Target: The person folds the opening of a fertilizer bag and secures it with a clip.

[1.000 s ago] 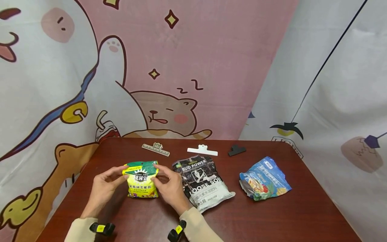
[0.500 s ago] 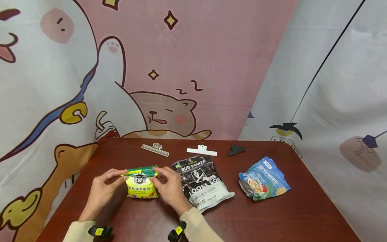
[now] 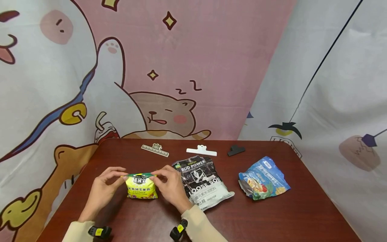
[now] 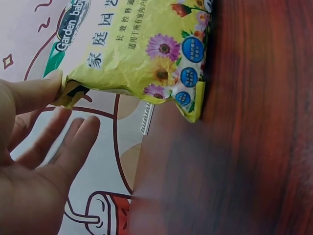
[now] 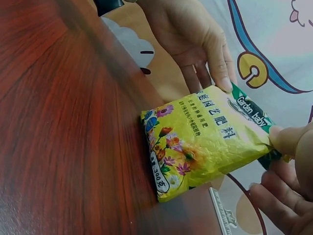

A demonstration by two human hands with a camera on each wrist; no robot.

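Note:
A small yellow and green fertilizer bag (image 3: 141, 188) stands on the table at the left, its green top folded over so only a thin strip shows in the head view. My left hand (image 3: 105, 185) pinches the top left corner between thumb and fingers. At the top right corner my right hand (image 3: 170, 185) pinches likewise. In the left wrist view the bag (image 4: 132, 54) shows printed flowers and its lower corner meets the table. The right wrist view shows both thumbs on the front of the bag (image 5: 195, 142) near its top edge.
Right of my right hand lies a black and white soil bag (image 3: 202, 181). A crumpled blue bag (image 3: 264, 179) lies farther right. Along the back of the table are a metallic clip (image 3: 155, 149), a white clip (image 3: 202, 150) and a black clip (image 3: 236, 150).
The bag's green top has folded down and away, from standing visible to a thin strip. Both hands kept their pinch on the corners and barely shifted.

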